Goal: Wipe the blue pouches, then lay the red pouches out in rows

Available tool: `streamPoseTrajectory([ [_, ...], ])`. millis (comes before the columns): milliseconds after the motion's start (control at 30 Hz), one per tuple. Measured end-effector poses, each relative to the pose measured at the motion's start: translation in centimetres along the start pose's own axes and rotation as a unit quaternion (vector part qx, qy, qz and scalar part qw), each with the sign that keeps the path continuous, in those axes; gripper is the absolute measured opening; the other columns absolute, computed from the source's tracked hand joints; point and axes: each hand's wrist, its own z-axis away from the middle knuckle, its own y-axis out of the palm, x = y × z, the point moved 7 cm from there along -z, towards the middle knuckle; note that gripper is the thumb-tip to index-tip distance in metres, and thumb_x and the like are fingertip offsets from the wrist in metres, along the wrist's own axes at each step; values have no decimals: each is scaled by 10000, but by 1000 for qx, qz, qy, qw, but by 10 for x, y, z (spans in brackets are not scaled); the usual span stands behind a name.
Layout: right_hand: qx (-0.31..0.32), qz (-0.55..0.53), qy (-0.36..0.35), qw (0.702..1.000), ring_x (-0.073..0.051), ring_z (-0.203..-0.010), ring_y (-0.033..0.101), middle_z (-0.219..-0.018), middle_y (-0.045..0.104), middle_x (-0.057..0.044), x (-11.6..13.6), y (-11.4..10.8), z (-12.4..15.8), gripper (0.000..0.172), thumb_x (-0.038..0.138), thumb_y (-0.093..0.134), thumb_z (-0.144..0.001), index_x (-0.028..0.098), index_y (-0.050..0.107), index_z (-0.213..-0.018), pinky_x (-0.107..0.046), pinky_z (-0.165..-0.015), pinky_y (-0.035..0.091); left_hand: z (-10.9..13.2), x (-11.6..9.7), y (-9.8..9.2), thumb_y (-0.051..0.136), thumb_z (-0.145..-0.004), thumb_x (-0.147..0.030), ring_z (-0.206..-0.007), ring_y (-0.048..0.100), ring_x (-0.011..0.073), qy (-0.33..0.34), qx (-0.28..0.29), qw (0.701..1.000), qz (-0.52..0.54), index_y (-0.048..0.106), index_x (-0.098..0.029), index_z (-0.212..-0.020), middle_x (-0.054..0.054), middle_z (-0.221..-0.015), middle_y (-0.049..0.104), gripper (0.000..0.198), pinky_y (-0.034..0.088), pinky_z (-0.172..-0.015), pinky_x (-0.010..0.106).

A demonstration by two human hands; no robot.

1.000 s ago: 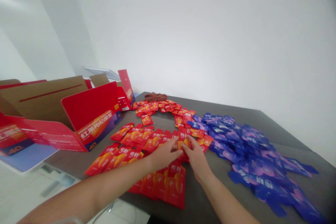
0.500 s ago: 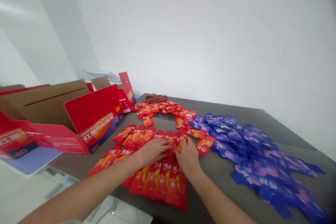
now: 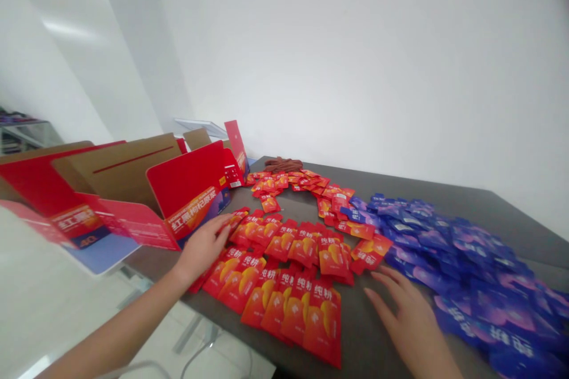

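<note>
My left hand reaches over the left end of two overlapping rows of red-orange sachets, its fingers stretched out at the leftmost packs. Whether it touches them I cannot tell. The far row and the near row lie face up on the dark table. My right hand hovers open with thumb and fingers apart, right of the rows. Just beyond its fingertips lies a loose red sachet. To its right spreads a large heap of blue-purple sachets.
Open red cartons with brown insides stand at the left on a bluish-white surface. More red sachets lie scattered farther back, near a bundle of brown cords. A white wall rises behind the table.
My hands have parted from the middle of the far row: the left moved to the rows' left end, the right to the table beside the blue heap. The view has turned slightly left.
</note>
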Motion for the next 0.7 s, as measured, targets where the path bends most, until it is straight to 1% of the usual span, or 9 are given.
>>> streamPoseTrajectory([
  [67, 3, -20, 47, 999, -315, -1146, 582, -1230, 619, -160, -16, -7, -4, 457, 521, 489, -838, 171, 670, -1070, -479, -996, 435, -3, 23, -4, 362, -940, -435, -1195, 590, 299, -17, 0, 1000, -5, 643, -97, -1191, 173, -1269, 650, 506, 411, -1084, 487],
  [133, 21, -38, 110, 993, -310, -1112, 602, -1194, 642, -169, -28, -11, -12, 499, 525, 479, -817, 144, 658, -1084, -455, -985, 441, 0, 26, -6, 364, -933, -439, -1195, 591, 290, -13, -5, 1000, 0, 652, -110, -1175, 158, -1261, 658, 500, 406, -1093, 476],
  [233, 49, -35, 188, 980, -309, -933, 678, -1039, 720, -149, -39, -14, -24, 502, 550, 442, -843, 163, 662, -1074, -451, -827, 499, 22, -2, -7, 397, -937, -431, -1233, 565, 247, 29, -27, 999, 26, 633, -191, -1213, 93, -1307, 639, 435, 391, -1116, 424],
  [300, 74, -37, 217, 973, -273, -710, 700, -824, 749, -97, -42, -10, -33, 470, 590, 430, -864, 211, 698, -929, -408, -674, 503, 45, -33, -3, 445, -934, -386, -1162, 618, 222, 89, -32, 994, 58, 663, -238, -1157, 61, -1219, 691, 345, 450, -1067, 371],
  [400, 120, -71, 250, 958, -176, -452, 610, -536, 663, -25, -48, 10, -46, 486, 616, 466, -874, 220, 656, -667, -326, -533, 458, 81, -71, 14, 488, -919, -268, -1082, 665, 186, 174, -7, 980, 96, 686, -286, -1107, 30, -1149, 723, 274, 521, -972, 283],
  [500, 131, -122, 275, 945, -105, -413, 523, -508, 586, 45, -51, 31, -54, 455, 574, 510, -905, 186, 620, -692, -271, -499, 444, 103, -85, 26, 503, -903, -192, -1063, 674, 172, 195, -20, 972, 126, 678, -296, -1116, 33, -1152, 720, 295, 544, -920, 246],
  [600, 91, -180, 293, 935, -91, -449, 492, -559, 573, 55, -49, 31, -52, 375, 485, 521, -924, 175, 601, -729, -248, -499, 425, 110, -71, 20, 502, -907, -222, -1047, 677, 203, 140, -57, 979, 138, 691, -280, -1074, 55, -1130, 723, 258, 555, -919, 304],
  [633, 73, -201, 295, 931, -105, -476, 509, -577, 591, 36, -47, 26, -48, 355, 461, 510, -918, 183, 597, -717, -255, -504, 426, 112, -58, 13, 502, -910, -258, -1049, 674, 223, 99, -82, 982, 137, 696, -272, -1041, 61, -1116, 724, 235, 551, -935, 344],
  [700, 49, -240, 291, 925, -142, -546, 552, -633, 637, -2, -41, 10, -35, 327, 456, 491, -889, 203, 598, -712, -273, -528, 444, 124, -13, -4, 500, -913, -349, -1086, 652, 261, -24, -154, 978, 136, 677, -272, -1018, 57, -1117, 715, 220, 513, -998, 430],
])
